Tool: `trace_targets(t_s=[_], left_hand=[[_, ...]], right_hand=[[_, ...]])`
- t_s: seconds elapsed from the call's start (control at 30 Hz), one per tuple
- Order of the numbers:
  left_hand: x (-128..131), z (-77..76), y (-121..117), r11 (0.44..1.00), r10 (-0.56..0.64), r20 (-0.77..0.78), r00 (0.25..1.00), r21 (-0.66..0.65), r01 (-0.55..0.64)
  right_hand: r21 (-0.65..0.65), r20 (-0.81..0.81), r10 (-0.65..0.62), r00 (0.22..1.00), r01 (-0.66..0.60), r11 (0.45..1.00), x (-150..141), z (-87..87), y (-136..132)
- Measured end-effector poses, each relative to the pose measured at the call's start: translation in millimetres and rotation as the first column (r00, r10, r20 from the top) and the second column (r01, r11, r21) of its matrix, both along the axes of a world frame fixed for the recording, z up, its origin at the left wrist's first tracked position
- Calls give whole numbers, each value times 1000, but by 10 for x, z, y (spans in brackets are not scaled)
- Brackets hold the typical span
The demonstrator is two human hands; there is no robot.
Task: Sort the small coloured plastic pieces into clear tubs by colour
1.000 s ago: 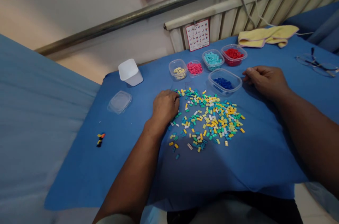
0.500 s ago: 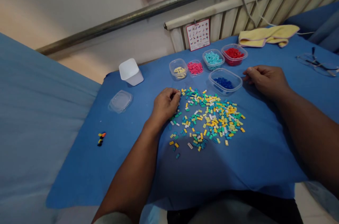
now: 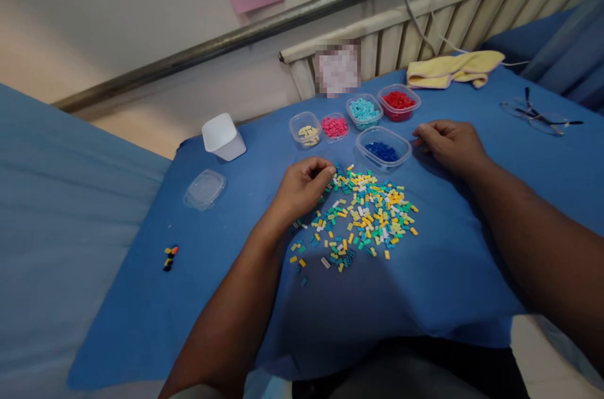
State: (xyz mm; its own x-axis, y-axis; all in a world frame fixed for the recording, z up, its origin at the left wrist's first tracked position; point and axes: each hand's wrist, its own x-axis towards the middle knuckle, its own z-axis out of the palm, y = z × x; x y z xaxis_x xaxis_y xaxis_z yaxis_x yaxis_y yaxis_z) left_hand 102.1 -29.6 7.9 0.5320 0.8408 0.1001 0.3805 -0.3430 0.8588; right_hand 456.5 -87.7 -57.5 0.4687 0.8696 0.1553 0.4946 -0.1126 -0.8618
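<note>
- The left hand [image 3: 302, 188] rests at the left, far corner of the pile of small bricks [image 3: 358, 213], fingers curled in with thumb and fingertips pinched close; whether a brick sits between them I cannot tell.
- The right hand [image 3: 448, 144] lies loosely closed on the blue cloth [image 3: 425, 298], just right of the tub of dark blue bricks [image 3: 383, 148], holding nothing that shows.
- The bricks look tiny, hard, light and smooth: I judge they skid or scatter under a careless sweep, so a fingertip pinch across the short sides of one piece suits best.
- The cloth is soft and creased, which likely stops pieces rolling but lets them tip into folds.
- Far of the pile stand four more tubs: pale yellow [image 3: 306, 129], pink [image 3: 335, 126], light blue [image 3: 364, 111] and red [image 3: 399, 101], close together with thin walls that would probably shift if knocked.
- Open cloth lies near and to the right of the pile; the near edge drops off toward the lap.
- Left stand a white cup [image 3: 223, 136] and a clear lid [image 3: 204, 189]; spectacles [image 3: 538, 117] lie far right.
</note>
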Motion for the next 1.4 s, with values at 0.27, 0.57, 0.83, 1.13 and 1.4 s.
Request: trace_targets(t_s=[0.27,0.57,0.83,1.13,1.4], left_hand=[[958,148,287,965,-161,105,981,226,134],[414,41,387,931,-18,-275,961,345,116],[58,-159,246,876,7,-632,775,378,301],[-109,-197,286,910,8,-618,786,331,251],[-122,-225,273,902,96,-547,832,402,160]], right_hand=[[24,-12,9,1000,-8,1000,15,-19,7],[24,-19,4,1000,-3,1000,2,-20,19],[11,1,19,1000,-19,1000,45,-65,38],[-3,-17,6,1000,-6,1000,1,2,-11],[-2,-8,8,1000,-8,1000,16,-16,1]])
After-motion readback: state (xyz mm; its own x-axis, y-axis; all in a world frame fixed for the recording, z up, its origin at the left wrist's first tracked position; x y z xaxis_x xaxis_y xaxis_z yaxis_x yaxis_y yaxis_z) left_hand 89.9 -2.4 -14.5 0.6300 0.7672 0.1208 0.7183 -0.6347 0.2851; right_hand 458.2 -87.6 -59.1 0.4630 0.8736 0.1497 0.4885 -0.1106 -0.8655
